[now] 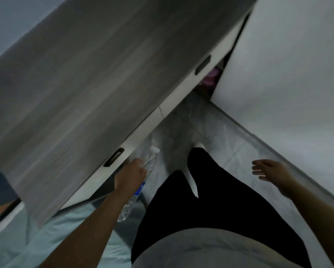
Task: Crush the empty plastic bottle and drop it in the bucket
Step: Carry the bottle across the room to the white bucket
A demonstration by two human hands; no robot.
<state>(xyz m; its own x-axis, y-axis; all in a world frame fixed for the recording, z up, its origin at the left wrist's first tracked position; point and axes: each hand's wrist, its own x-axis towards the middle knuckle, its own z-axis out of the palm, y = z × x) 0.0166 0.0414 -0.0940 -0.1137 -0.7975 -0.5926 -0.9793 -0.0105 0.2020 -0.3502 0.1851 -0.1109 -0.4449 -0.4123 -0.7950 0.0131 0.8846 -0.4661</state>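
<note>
A clear plastic bottle (137, 187) with a white cap and a blue label hangs beside my left leg. My left hand (132, 174) is shut around its upper part, just below the neck, and the bottle's base points back toward me. The bottle looks long and still mostly uncrushed. My right hand (268, 171) is out to the right over the floor, fingers spread, holding nothing. No bucket is in view.
A grey wood-grain cabinet top (81, 89) with white drawer fronts and dark handles (114, 157) fills the left. A white wall or door (287, 64) stands on the right. Between them lies pale tiled floor (216, 136), where my black-trousered legs and white socks stand. Something pink (211, 78) sits in the dark gap.
</note>
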